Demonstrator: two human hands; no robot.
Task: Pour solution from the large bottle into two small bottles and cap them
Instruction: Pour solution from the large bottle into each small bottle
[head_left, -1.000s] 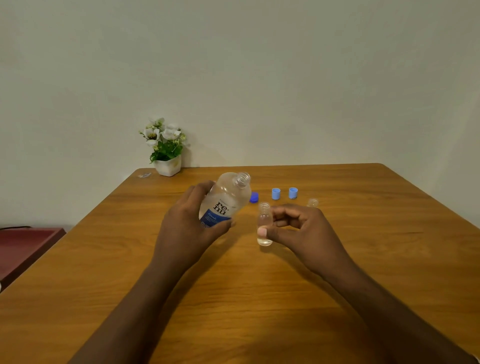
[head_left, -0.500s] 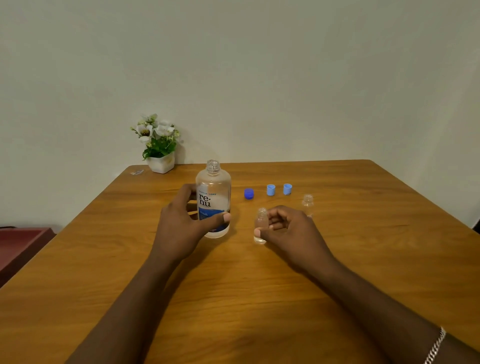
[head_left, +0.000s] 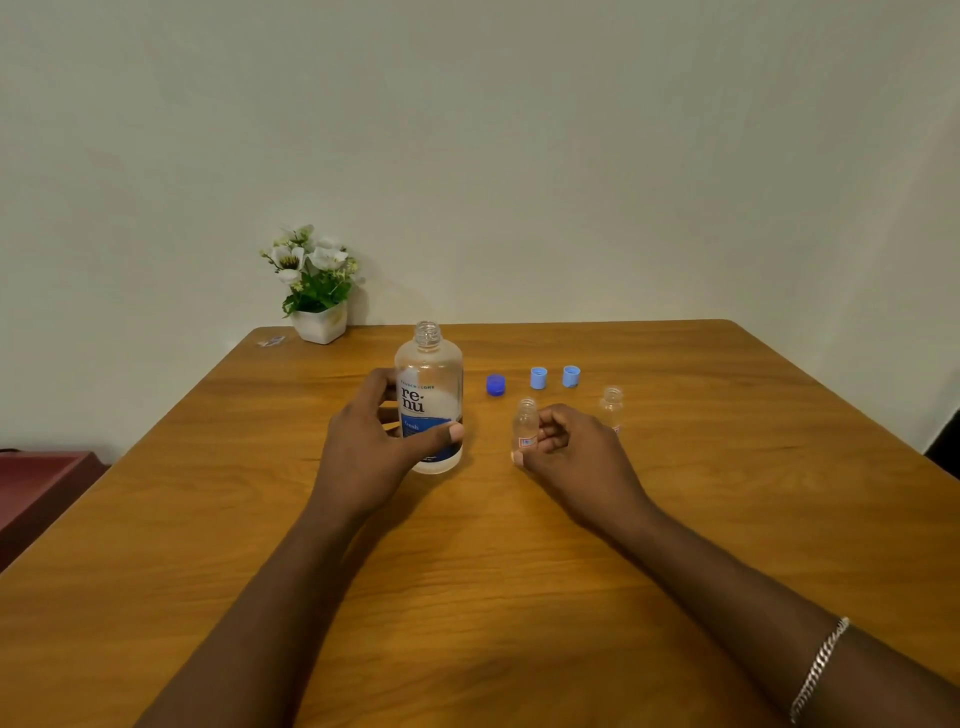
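On the wooden table (head_left: 727, 519), dead ahead of me, the large bottle (head_left: 429, 400) stands upright, long axis vertical, mouth open, no cap on. My left hand (head_left: 374, 441) is curled around its lower half, thumb across the blue label, fingers behind; I read the base as down on the table. Just right of it, my right hand (head_left: 566, 447) pinches the first small bottle (head_left: 525, 426) between thumb and fingertips, also upright and uncapped; I can't tell how much liquid is in it. The second small bottle (head_left: 612, 408) stands free beyond the right hand, near its knuckles, so the right hand is clearly the closer one. Behind the bottles runs a row of caps: dark blue cap (head_left: 495, 384), then two light blue caps (head_left: 538, 378) (head_left: 571, 375), all loose, well within right-hand reach.

Bottles are clear hard plastic, round, threaded necks; the small ones look light and tippy. Caps are small ribbed plastic cylinders. Table is smooth, grained wood. My guess: next is capping or swapping to the second small bottle.
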